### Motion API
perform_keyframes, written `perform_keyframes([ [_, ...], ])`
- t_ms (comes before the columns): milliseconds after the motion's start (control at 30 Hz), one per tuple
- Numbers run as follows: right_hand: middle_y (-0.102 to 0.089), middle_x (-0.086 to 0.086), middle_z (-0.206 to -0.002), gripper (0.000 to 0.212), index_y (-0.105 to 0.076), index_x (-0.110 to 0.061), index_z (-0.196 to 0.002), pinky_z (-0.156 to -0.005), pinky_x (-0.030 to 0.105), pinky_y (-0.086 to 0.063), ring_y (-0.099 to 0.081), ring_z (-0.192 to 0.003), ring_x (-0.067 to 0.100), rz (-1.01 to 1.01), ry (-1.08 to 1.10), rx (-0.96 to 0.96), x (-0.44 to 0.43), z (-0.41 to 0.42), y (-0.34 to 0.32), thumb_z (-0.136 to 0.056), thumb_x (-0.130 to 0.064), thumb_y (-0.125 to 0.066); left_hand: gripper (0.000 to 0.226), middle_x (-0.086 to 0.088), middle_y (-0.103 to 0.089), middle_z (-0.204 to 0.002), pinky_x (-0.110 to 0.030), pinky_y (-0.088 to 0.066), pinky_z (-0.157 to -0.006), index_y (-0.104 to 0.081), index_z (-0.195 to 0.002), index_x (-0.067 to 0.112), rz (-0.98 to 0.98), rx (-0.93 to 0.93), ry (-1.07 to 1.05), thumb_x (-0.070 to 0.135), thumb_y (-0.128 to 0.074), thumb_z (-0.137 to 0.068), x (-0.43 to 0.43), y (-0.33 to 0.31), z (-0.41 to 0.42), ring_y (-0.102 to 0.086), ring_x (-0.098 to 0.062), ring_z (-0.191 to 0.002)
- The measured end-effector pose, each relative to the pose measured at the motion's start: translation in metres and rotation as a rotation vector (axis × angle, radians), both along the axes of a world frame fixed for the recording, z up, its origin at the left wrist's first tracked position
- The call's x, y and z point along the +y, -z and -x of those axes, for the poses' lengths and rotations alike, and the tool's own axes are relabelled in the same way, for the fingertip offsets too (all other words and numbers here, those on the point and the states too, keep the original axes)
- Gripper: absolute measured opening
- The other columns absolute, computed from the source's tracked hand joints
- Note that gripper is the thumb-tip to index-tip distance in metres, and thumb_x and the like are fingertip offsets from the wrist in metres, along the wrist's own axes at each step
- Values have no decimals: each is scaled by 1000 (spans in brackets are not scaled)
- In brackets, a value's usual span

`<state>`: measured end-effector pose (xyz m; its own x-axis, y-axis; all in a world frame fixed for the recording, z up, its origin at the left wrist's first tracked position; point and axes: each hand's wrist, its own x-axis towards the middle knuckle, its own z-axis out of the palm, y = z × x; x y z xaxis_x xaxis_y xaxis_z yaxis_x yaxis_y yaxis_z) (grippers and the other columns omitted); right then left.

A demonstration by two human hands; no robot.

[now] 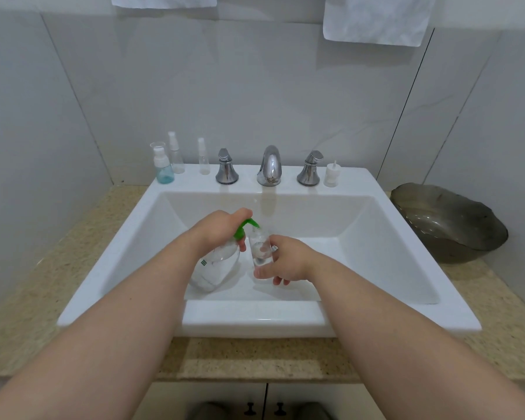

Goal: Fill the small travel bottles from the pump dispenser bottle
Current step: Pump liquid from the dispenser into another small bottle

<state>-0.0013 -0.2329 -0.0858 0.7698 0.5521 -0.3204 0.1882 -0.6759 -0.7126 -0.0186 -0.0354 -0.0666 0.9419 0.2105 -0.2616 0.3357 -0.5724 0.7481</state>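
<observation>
On the back ledge of the sink (255, 321), at the far left, a blue bottle (163, 166) is stood, with two clear spray bottles (176, 156) just to its right, all upright and capped. Over the basin the dispenser (215, 266) is held tilted by the left hand (217, 228), whose fingers are curled round its neck and green pump (245, 227); clear liquid is seen inside. The pump's spout is pointed down at the open mouth of a clear bottle (259, 248) just beside the dispenser, and some liquid appears to lie low in it. This bottle is gripped from the right by the right hand (282, 260), thumb and fingers closed round its lower part. Whether either container touches the basin floor cannot be told. Behind them, a chrome tap (269, 166) is set between two handles. A white cap (331, 174) is stood on the ledge right of these. Further right on the counter (497, 313), a dark bowl (449, 222) is placed near the wall.
</observation>
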Motion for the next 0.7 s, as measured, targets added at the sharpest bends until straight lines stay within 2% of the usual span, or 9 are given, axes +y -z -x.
perform_keyframes([
  [167, -67, 1, -115, 51, -55, -22, -125, -59, 26, -53, -73, -72, 15, 13, -8, -2, 0, 0, 1, -83, -29, -84, 63, -19, -77, -92, -36, -38, -69, -71, -54, 15, -12, -11, 25, 59, -39, -85, -1, -1, 1, -37, -21, -59],
  [267, -65, -1, -109, 50, -54, -21, -125, -59, 25, -53, -72, -72, 15, 22, -11, -2, 0, 1, 0, -85, -28, -83, 63, -19, -76, -91, -36, -39, -70, -72, -56, 14, -12, -15, 33, 57, -38, -86, 0, 0, 0, -40, -23, -65],
  [400, -64, 0, -109, 49, -54, -21, -123, -58, 25, -52, -71, -71, 15, 20, -3, 4, 0, 1, -1, -84, -28, -83, 71, -5, -72, -71, -37, -40, -71, -73, -54, 15, -27, -32, 17, 61, -39, -97, 0, 1, 0, -42, -22, -60],
  [500, -64, -1, -109, 48, -53, -21, -122, -59, 25, -53, -70, -69, 15, -5, 10, 9, 0, 1, -1, -85, -27, -83, 86, -2, -77, -80, -36, -43, -82, -77, -62, 11, -23, -55, 7, 76, -33, -97, -1, 2, 1, -59, -21, -76],
  [600, -64, 1, -112, 49, -52, -21, -123, -60, 26, -54, -70, -69, 14, -11, 11, 11, 0, 1, -1, -85, -27, -83, 96, -4, -75, -91, -39, -40, -92, -79, -62, 12, -47, -66, 7, 86, -25, -92, -2, 2, 2, -62, -21, -93],
  [700, -65, 2, -113, 49, -52, -22, -123, -61, 27, -55, -70, -68, 15, -18, 9, 12, 0, 1, 0, -85, -27, -83, 92, 0, -76, -83, -38, -39, -88, -78, -60, 12, -33, -59, -5, 87, -32, -90, -1, 3, 1, -62, -19, -90],
])
